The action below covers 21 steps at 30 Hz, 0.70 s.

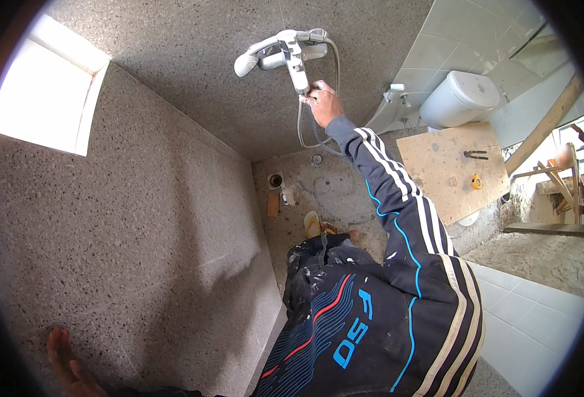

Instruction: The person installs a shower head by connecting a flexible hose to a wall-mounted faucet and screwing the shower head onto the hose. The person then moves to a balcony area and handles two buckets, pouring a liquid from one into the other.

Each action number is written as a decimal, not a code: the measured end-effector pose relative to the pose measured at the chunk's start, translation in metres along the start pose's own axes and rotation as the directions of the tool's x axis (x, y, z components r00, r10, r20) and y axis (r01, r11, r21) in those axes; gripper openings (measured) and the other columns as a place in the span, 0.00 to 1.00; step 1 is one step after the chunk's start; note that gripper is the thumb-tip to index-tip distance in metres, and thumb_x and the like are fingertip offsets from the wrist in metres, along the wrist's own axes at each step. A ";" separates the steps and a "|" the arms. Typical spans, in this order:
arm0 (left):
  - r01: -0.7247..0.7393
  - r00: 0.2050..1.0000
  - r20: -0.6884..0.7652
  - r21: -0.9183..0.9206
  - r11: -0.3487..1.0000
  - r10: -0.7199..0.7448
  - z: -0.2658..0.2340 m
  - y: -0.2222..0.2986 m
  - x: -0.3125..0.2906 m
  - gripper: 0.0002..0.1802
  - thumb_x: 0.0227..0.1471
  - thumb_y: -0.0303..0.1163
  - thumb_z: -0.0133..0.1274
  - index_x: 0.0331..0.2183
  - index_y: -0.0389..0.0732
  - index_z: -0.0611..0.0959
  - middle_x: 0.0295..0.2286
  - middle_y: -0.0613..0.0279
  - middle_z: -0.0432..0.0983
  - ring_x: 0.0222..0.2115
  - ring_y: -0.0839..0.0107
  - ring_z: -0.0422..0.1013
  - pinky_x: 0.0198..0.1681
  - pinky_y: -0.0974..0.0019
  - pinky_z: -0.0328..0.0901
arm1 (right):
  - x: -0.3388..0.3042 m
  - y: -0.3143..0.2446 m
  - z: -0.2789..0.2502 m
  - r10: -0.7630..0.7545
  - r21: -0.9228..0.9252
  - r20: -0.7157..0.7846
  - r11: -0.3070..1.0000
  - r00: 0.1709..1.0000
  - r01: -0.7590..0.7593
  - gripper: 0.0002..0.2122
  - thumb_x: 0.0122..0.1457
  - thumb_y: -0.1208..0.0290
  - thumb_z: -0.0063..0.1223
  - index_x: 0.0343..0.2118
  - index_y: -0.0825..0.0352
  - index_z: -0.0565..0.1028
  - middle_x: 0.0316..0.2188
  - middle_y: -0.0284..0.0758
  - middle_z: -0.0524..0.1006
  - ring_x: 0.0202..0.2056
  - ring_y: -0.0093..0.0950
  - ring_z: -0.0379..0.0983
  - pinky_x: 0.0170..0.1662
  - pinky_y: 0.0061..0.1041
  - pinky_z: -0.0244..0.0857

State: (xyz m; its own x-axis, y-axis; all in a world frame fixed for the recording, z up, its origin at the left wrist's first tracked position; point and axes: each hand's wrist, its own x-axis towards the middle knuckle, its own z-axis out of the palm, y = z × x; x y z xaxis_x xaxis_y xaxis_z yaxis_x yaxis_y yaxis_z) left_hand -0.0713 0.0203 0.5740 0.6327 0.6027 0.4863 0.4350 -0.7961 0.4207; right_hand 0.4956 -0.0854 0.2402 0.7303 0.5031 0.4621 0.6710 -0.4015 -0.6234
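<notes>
Head cam: chrome shower mixer (294, 61) is up at 12 o'clock on the speckled back wall (192, 66), and the right hand (325, 104) is right at its lever's lower end, so the mixer sits at 11 o'clock from that hand. Fingers look bunched narrow, can't tell if they're actually gripping. Left hand (70, 370) is way down at 8 o'clock, open, by the left wall (100, 218). Toilet tank (460, 99): 2 o'clock.
</notes>
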 end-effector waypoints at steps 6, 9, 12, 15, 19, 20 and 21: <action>-0.005 1.000 0.008 -0.026 1.000 0.005 -0.001 -0.002 -0.001 0.21 0.55 0.35 0.44 0.45 0.28 0.68 0.43 0.42 0.68 0.45 0.52 0.66 0.51 0.55 0.59 | 0.001 -0.002 -0.002 0.010 0.021 0.020 1.000 1.000 -0.011 0.10 0.49 0.67 0.56 0.30 0.68 0.78 0.38 0.41 0.72 0.38 0.38 0.71 0.42 0.33 0.64; -0.001 1.000 0.011 -0.021 1.000 0.001 -0.001 -0.001 -0.001 0.21 0.55 0.34 0.43 0.45 0.27 0.68 0.43 0.42 0.68 0.45 0.53 0.66 0.51 0.54 0.59 | 0.001 0.000 -0.001 -0.005 0.019 0.008 1.000 1.000 0.005 0.10 0.49 0.68 0.56 0.30 0.68 0.78 0.37 0.40 0.73 0.37 0.38 0.71 0.41 0.33 0.64; 0.011 1.000 0.001 -0.022 1.000 -0.011 0.000 0.000 -0.002 0.22 0.55 0.35 0.44 0.46 0.27 0.68 0.43 0.42 0.68 0.45 0.53 0.66 0.51 0.55 0.59 | 0.001 0.000 0.000 -0.021 0.038 -0.001 0.999 1.000 0.021 0.09 0.49 0.68 0.56 0.29 0.68 0.78 0.36 0.39 0.73 0.37 0.38 0.71 0.41 0.33 0.64; 0.023 1.000 -0.002 -0.024 0.999 -0.023 0.001 0.001 -0.002 0.22 0.55 0.35 0.43 0.46 0.27 0.68 0.43 0.43 0.68 0.45 0.53 0.66 0.51 0.55 0.59 | 0.001 -0.002 -0.001 -0.003 0.035 0.010 0.999 1.000 0.002 0.09 0.49 0.67 0.56 0.30 0.68 0.78 0.36 0.39 0.73 0.37 0.38 0.71 0.41 0.33 0.64; 0.031 0.999 -0.012 -0.029 0.999 -0.032 0.002 0.003 -0.002 0.22 0.55 0.36 0.43 0.46 0.27 0.69 0.43 0.43 0.68 0.45 0.54 0.66 0.51 0.56 0.58 | 0.001 -0.003 -0.003 -0.006 0.015 0.011 1.000 1.000 0.006 0.09 0.49 0.67 0.56 0.30 0.66 0.78 0.37 0.39 0.73 0.37 0.37 0.70 0.41 0.33 0.64; 0.028 0.999 -0.014 -0.036 0.999 -0.029 0.002 0.002 -0.002 0.22 0.55 0.36 0.43 0.46 0.28 0.69 0.43 0.43 0.68 0.45 0.54 0.66 0.51 0.56 0.58 | 0.001 -0.002 -0.002 -0.007 0.014 0.013 1.000 1.000 0.007 0.09 0.49 0.67 0.56 0.30 0.66 0.78 0.37 0.39 0.73 0.37 0.37 0.70 0.41 0.33 0.64; 0.028 1.000 -0.012 -0.023 0.999 -0.029 0.002 0.002 -0.002 0.23 0.55 0.36 0.43 0.46 0.28 0.69 0.43 0.43 0.68 0.45 0.54 0.66 0.51 0.56 0.58 | 0.001 -0.002 -0.002 -0.007 0.017 0.012 1.000 1.000 0.006 0.09 0.49 0.67 0.55 0.30 0.66 0.78 0.37 0.39 0.73 0.37 0.37 0.70 0.42 0.33 0.64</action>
State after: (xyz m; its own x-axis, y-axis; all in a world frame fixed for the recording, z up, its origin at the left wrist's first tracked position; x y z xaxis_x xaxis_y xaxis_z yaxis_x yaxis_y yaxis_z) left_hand -0.0707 0.0168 0.5726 0.6122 0.6259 0.4832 0.4377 -0.7772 0.4522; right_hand 0.4955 -0.0860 0.2429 0.7244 0.5145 0.4588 0.6733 -0.3851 -0.6312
